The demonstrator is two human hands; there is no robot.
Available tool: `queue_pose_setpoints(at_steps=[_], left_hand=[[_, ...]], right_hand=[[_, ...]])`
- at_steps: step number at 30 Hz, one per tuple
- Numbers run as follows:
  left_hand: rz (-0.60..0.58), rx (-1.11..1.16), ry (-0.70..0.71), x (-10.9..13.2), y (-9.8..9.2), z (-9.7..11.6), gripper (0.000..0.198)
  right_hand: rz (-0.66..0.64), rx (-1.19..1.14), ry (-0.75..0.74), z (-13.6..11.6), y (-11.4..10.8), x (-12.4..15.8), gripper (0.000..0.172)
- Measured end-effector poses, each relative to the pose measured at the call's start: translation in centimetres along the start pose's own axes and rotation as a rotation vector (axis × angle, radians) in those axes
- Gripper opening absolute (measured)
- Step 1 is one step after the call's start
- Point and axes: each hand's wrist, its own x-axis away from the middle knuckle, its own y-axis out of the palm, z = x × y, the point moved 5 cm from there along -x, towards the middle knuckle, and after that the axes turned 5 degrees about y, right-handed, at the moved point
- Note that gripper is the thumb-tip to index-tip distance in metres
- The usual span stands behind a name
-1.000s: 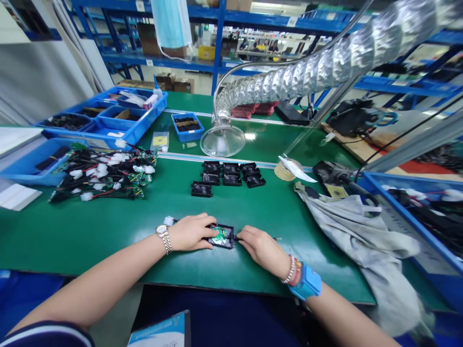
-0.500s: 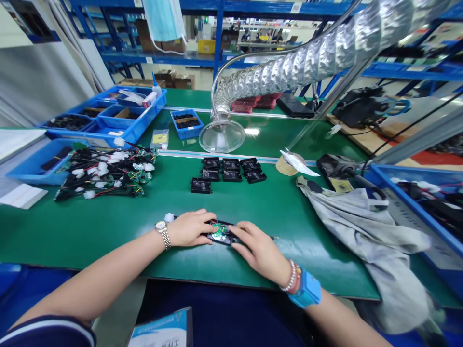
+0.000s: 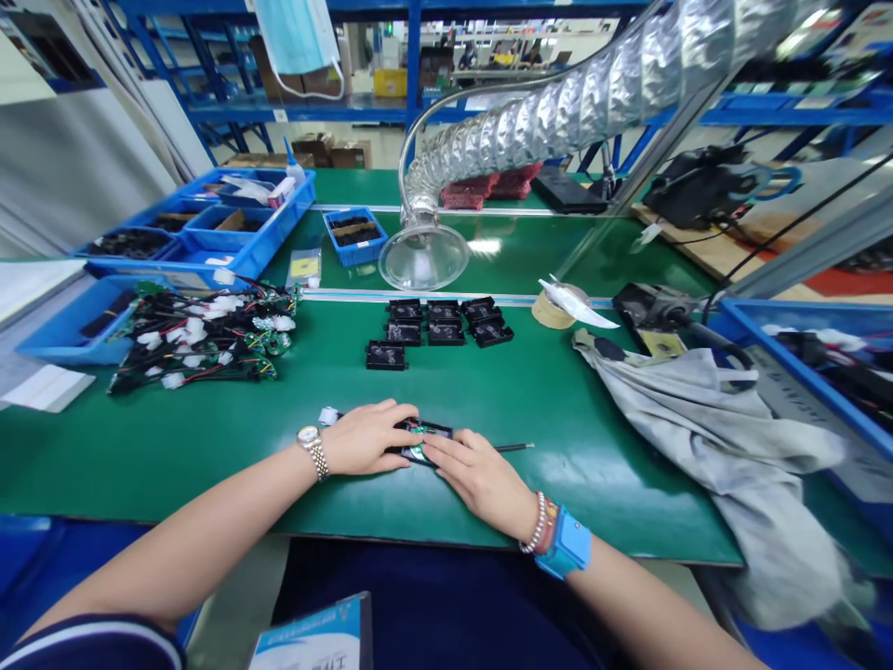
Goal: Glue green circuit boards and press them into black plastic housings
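Observation:
A black plastic case (image 3: 441, 429) with a green circuit board (image 3: 417, 449) in it lies on the bench in front of me. My left hand (image 3: 369, 439) grips the case's left end, thumb on the near side and fingers across the top. My right hand (image 3: 481, 479) has its fingers together over the board, fingertips on it beside the left fingers; its thumb is hidden. From the left end a cable with a white connector (image 3: 327, 416) sticks out. A thin black cable (image 3: 514, 448) with a bare tip runs out to the right.
Several open black cases (image 3: 427, 321) stand in rows beyond my hands. To the left lies a heap of wired boards (image 3: 202, 330) by blue bins (image 3: 237, 256). A fume hood (image 3: 424, 258) hangs above. A grey cloth (image 3: 698, 447) and tape roll (image 3: 554, 310) are right.
My right hand has slid left and its fingers now lie closer together over the board, covering more of it. My left hand stays on the case.

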Motion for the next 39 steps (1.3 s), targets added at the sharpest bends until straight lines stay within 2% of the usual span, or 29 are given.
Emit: queue_pose_setpoints(at_steps=[3,5,7,10,14,17,19,23,27,30,35,39], left_hand=[[0.034,0.108,-0.01,0.6,-1.3,-0.2,0.043],[0.058,0.155,-0.078,1.1,-2.1,-0.8,0.048],[0.052,0.144,-0.205,1.7,-2.5,-1.6,0.043],[0.007,0.078,-0.342,2.1,-2.1,-2.4,0.023],[0.009,0.006,-0.326,1.4,-1.8,-2.1,0.021],[-0.011,-0.052,-0.278,0.8,-2.0,-1.6,0.023],[-0.032,-0.079,-0.294,0.4,-2.3,-1.5,0.023],[-0.079,0.031,-0.351,0.0,-2.2,-1.6,0.022],[-0.136,0.189,-0.3,0.0,-1.5,-1.2,0.022],[-0.047,0.079,-0.225,0.4,-1.5,-1.1,0.019],[0.116,-0.091,-0.007,0.6,-1.6,-0.5,0.026],[0.158,-0.154,0.015,0.6,-1.4,-0.4,0.026]], right_hand=[[-0.011,-0.023,0.017,0.1,0.3,-0.1,0.026],[-0.008,-0.029,0.019,0.0,0.4,-0.2,0.026],[-0.009,-0.033,0.015,-0.1,0.4,-0.3,0.026],[-0.022,-0.041,0.012,-0.2,0.5,-0.3,0.025],[-0.026,-0.045,0.012,-0.2,0.6,-0.4,0.025],[-0.024,-0.045,0.004,-0.2,0.7,-0.3,0.024],[-0.016,-0.041,0.002,-0.1,0.7,-0.3,0.023],[0.006,-0.033,0.001,-0.1,0.7,-0.3,0.023],[0.009,-0.037,0.0,-0.1,0.6,-0.3,0.023],[0.01,-0.036,-0.002,-0.2,0.6,-0.3,0.022],[-0.003,-0.042,0.01,-0.1,0.7,-0.3,0.023],[-0.028,-0.061,0.018,-0.1,0.7,-0.3,0.024]])
